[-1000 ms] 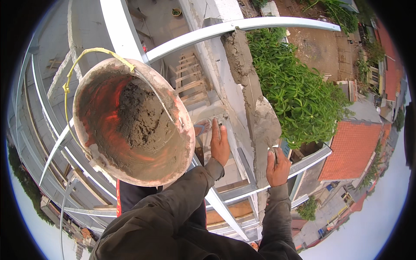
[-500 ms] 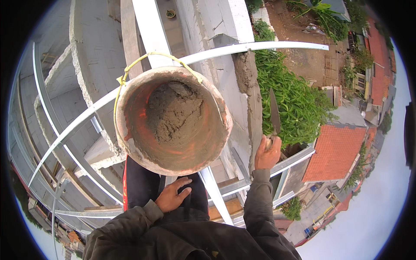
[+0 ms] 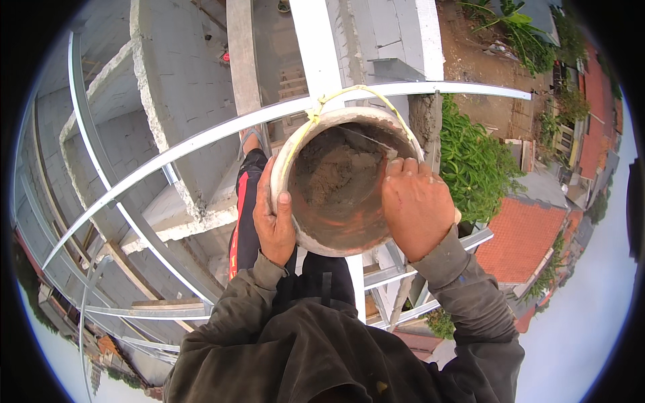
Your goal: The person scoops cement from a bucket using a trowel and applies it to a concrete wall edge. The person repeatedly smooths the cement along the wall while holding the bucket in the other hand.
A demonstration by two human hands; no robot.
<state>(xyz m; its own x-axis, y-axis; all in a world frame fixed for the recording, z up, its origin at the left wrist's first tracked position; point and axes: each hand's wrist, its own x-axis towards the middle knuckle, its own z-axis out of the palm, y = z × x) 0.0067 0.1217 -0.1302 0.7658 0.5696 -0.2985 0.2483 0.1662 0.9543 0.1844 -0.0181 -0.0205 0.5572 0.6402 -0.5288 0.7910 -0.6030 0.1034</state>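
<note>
Two hands on bucket point(image 3: 339, 181): left hand point(image 3: 272, 221) clamped on rim, right hand point(image 3: 416, 205) pinching trowel point(image 3: 376, 142). Mortar-heavy, likely gritty; best gripped at both rims.

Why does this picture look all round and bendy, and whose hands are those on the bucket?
The camera sits on a person's head and looks down, so you see that person's own arms coming from the bottom. Its very wide lens bends straight lines near the edge. The left hand grips one side of a round bucket, and the right hand holds the other side and also grips a trowel whose blade lies across the opening. Inside is grey wet mortar. A yellow cord handle loops over the top. White metal rails cross below, with grey block walls, green bushes and orange roofs far beneath.
</note>
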